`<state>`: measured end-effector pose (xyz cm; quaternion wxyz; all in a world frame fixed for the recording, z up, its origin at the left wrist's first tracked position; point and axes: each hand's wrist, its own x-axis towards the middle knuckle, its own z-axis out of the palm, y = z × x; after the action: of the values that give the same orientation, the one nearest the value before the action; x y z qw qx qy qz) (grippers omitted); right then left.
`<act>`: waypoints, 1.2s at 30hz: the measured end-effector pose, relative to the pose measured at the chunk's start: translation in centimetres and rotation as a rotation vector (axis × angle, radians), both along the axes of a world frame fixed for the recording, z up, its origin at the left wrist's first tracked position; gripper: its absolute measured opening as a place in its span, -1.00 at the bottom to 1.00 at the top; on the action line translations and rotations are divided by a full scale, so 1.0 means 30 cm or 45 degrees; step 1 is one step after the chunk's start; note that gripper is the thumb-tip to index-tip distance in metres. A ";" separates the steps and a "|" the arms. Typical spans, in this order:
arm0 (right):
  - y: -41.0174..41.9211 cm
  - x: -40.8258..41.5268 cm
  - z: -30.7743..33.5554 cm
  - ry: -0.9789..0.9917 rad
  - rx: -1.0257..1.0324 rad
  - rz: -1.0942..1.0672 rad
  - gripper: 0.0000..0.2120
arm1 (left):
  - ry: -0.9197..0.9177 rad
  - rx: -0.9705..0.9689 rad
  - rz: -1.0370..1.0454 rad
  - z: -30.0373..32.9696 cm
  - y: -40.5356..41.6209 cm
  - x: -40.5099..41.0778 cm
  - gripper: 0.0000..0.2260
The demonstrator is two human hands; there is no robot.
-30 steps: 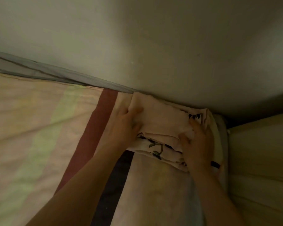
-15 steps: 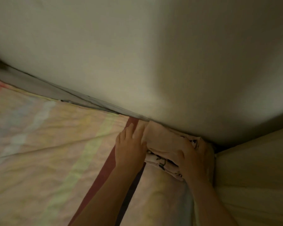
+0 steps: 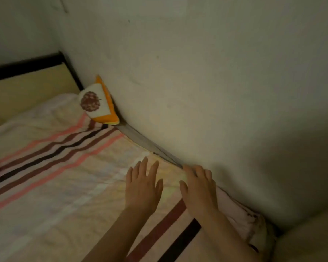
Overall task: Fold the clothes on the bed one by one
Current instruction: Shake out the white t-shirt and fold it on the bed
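We see both hands stretched out flat above the striped bedsheet, palms down and holding nothing. The left hand has its fingers spread and straight over the pale part of the sheet, while the right hand lies with relaxed fingers close to the wall, its fingertips at the gap where the mattress meets it. We cannot tell whether either palm actually touches the sheet. The folded pink clothes sit tucked in the corner against the wall, just beyond the right forearm, next to a cream-coloured surface at the lower right edge. Farther up the bed, a small orange and white pillow with a dark round print leans against the wall, near the dark bed frame. A red thing shows at the left edge, too cropped to name.
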<state>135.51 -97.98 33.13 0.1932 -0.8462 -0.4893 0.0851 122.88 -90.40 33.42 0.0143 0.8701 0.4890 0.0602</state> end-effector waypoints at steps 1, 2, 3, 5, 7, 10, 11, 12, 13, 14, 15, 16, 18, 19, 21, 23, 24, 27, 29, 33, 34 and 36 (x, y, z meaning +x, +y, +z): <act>0.001 -0.033 0.057 -0.006 0.025 0.057 -0.57 | -0.007 0.029 0.053 0.061 -0.012 -0.051 -0.51; 0.000 -0.068 0.112 -0.020 0.053 0.119 -0.56 | -0.016 0.061 0.101 0.125 -0.025 -0.101 -0.51; 0.000 -0.109 0.163 -0.047 0.081 0.188 -0.56 | -0.024 0.093 0.147 0.188 -0.040 -0.151 -0.52; -0.004 -0.185 0.250 -0.099 0.130 0.315 -0.55 | -0.064 0.152 0.232 0.295 -0.066 -0.233 -0.53; -0.012 -0.281 0.346 -0.119 0.169 0.447 -0.55 | -0.096 0.216 0.322 0.396 -0.112 -0.337 -0.54; -0.035 -0.429 0.473 -0.187 0.233 0.607 -0.54 | -0.143 0.288 0.452 0.504 -0.207 -0.494 -0.55; -0.045 -0.480 0.509 -0.207 0.252 0.644 -0.54 | -0.154 0.305 0.500 0.529 -0.239 -0.551 -0.55; -0.061 -0.533 0.541 -0.225 0.271 0.685 -0.54 | -0.158 0.325 0.547 0.552 -0.274 -0.609 -0.55; -0.079 -0.584 0.567 -0.236 0.287 0.731 -0.54 | -0.158 0.342 0.592 0.573 -0.310 -0.669 -0.55; -0.101 -0.635 0.588 -0.244 0.300 0.778 -0.54 | -0.164 0.357 0.635 0.591 -0.349 -0.729 -0.55; -0.128 -0.688 0.606 -0.252 0.315 0.823 -0.54 | -0.171 0.368 0.678 0.606 -0.389 -0.790 -0.55; -0.156 -0.744 0.622 -0.263 0.331 0.867 -0.53 | -0.172 0.375 0.721 0.619 -0.432 -0.854 -0.55; -0.215 -0.865 0.651 -0.287 0.368 0.941 -0.53 | -0.165 0.374 0.796 0.634 -0.515 -0.990 -0.54; -0.248 -0.930 0.662 -0.287 0.383 0.968 -0.53 | -0.161 0.378 0.822 0.638 -0.558 -1.060 -0.53; -0.319 -1.059 0.678 -0.269 0.407 1.008 -0.53 | -0.162 0.398 0.866 0.645 -0.647 -1.200 -0.53; -0.393 -1.188 0.688 -0.254 0.434 1.026 -0.53 | -0.164 0.406 0.889 0.647 -0.736 -1.337 -0.52; -0.433 -1.254 0.691 -0.244 0.448 1.024 -0.53 | -0.159 0.406 0.892 0.648 -0.784 -1.404 -0.52; -0.557 -1.445 0.693 -0.184 0.470 0.994 -0.52 | -0.106 0.394 0.876 0.656 -0.921 -1.594 -0.52; -0.635 -1.559 0.695 -0.168 0.476 0.998 -0.53 | -0.084 0.413 0.876 0.664 -1.002 -1.702 -0.52; -0.775 -1.749 0.708 -0.136 0.488 1.056 -0.53 | -0.093 0.412 0.910 0.695 -1.145 -1.871 -0.52; -0.804 -1.791 0.709 -0.141 0.483 1.074 -0.53 | -0.087 0.408 0.916 0.703 -1.176 -1.904 -0.52; -0.850 -1.870 0.711 -0.159 0.477 1.116 -0.53 | -0.087 0.417 0.940 0.711 -1.231 -1.968 -0.51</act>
<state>79.43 -123.48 54.45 0.2585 -0.5144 -0.8174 0.0179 63.82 -127.34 54.74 -0.1308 0.6241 0.7519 0.1671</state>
